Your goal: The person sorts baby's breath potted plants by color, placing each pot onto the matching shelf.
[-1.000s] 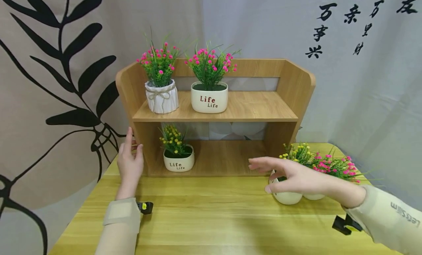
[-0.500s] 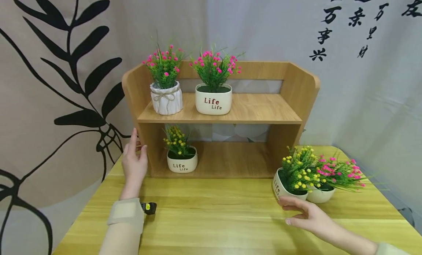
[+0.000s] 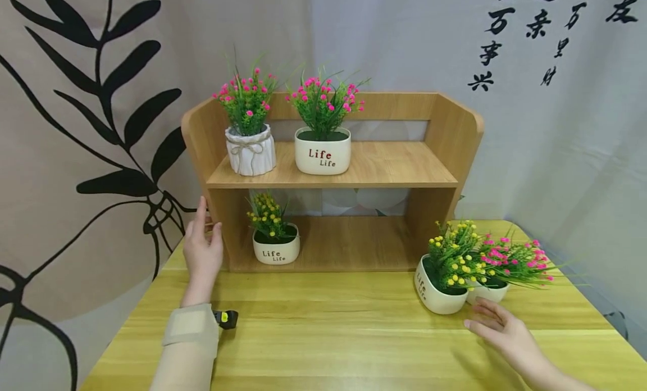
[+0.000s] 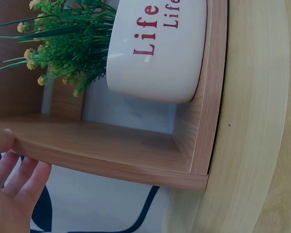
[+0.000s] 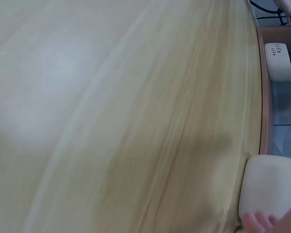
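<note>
A two-tier wooden shelf point(image 3: 333, 242) stands on the table. My left hand point(image 3: 203, 253) holds its left side panel, the thumb at the front edge and the fingers along the outer face, as the left wrist view shows. Just inside that panel sits a small white "Life" pot of yellow flowers point(image 4: 157, 58). My right hand point(image 3: 510, 335) is over the table at the right with loosely bent fingers, holding nothing. Nearest to it are a white pot of yellow flowers point(image 3: 436, 294) and, partly behind, a white pot of pink flowers point(image 3: 491, 293). Whether it touches either pot, I cannot tell.
On the upper tier are a white bark-textured pot point(image 3: 251, 152) tied with twine and an oval "Life" pot point(image 3: 322, 155), both with pink flowers. Behind hangs a pale curtain point(image 3: 384, 37) with black leaf prints and characters. The yellowish wooden table point(image 3: 323, 335) spreads in front.
My right hand has moved down and to the right, from in front of the yellow-flower pot to below the pink-flower pot. My left hand stays at the shelf's side; the view shifts slightly.
</note>
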A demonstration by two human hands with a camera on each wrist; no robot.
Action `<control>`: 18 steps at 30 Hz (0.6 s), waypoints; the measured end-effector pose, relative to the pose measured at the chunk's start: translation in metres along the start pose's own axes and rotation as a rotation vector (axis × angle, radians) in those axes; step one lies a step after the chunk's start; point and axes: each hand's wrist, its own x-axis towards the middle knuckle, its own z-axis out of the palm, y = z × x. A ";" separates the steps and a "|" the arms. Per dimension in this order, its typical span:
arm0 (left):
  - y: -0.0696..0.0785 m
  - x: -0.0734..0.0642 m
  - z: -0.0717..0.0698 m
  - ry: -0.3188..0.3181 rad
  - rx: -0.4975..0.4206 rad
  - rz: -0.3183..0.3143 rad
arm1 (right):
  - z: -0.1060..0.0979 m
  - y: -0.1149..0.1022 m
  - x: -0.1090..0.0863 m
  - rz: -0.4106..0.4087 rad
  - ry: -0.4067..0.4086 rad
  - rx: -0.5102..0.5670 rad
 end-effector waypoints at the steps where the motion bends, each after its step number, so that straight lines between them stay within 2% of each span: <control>1: 0.000 0.000 0.000 -0.001 0.000 -0.006 | 0.001 0.000 0.001 -0.005 0.011 -0.024; 5: -0.003 -0.002 -0.001 0.001 0.000 -0.011 | 0.008 -0.003 0.008 -0.040 0.069 -0.077; 8: -0.004 -0.002 -0.001 0.001 0.001 0.002 | 0.013 -0.004 0.013 -0.040 0.074 -0.061; 13: -0.004 -0.001 0.000 -0.001 0.001 0.019 | 0.020 -0.007 0.025 0.032 0.053 0.014; 18: -0.002 0.000 0.000 -0.004 0.005 0.022 | 0.026 -0.008 0.035 0.082 0.093 0.047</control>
